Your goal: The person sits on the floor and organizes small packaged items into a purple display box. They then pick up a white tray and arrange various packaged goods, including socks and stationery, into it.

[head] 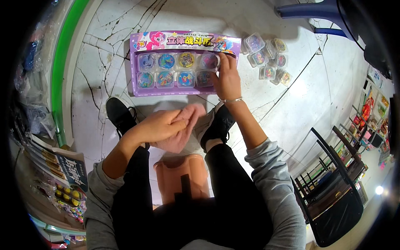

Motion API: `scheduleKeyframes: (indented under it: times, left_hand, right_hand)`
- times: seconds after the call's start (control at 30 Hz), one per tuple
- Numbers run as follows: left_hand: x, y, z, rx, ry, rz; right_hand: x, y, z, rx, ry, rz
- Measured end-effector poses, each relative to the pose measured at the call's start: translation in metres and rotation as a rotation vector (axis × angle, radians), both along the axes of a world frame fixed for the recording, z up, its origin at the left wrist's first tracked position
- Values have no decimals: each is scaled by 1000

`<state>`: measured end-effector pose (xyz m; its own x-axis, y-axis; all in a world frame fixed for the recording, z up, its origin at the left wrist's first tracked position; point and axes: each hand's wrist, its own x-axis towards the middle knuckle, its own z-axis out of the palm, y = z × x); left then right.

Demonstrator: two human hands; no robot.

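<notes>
On the floor in front of me lies a purple cardboard display box (184,94) with a printed pony header. Two rows of clear plastic cases with round picture coins sit inside it. My right hand (229,82) reaches over the box's right end, its fingers against the upper right case (210,62). Whether they grip that case is hidden. A crumpled pink cloth (182,132) is held in my left hand (159,125), above the floor between my shoes. More clear coin cases (259,58) lie in a loose, partly stacked group to the right of the box.
An orange plastic stool (182,175) is between my legs. Blue plastic furniture legs (312,12) stand at upper right, with a black-framed chair (334,200) at lower right. A green-edged shelf (59,75) with packaged goods runs along the left. Cracks cross the pale floor tiles (93,84).
</notes>
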<state>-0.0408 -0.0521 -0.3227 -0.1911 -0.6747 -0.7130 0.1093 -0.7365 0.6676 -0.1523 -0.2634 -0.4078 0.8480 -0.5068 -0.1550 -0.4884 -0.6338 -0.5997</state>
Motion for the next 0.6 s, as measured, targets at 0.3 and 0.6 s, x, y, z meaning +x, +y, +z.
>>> scheduleKeyframes:
  times: [0.3,0.6]
  left_hand:
    - [-4,6,-10,88,195,285]
    - [-1,4,-7,106,219,360]
  right_hand:
    - [1,11,-10,174,37,-163]
    - [3,14,-22,261,-158,-351]
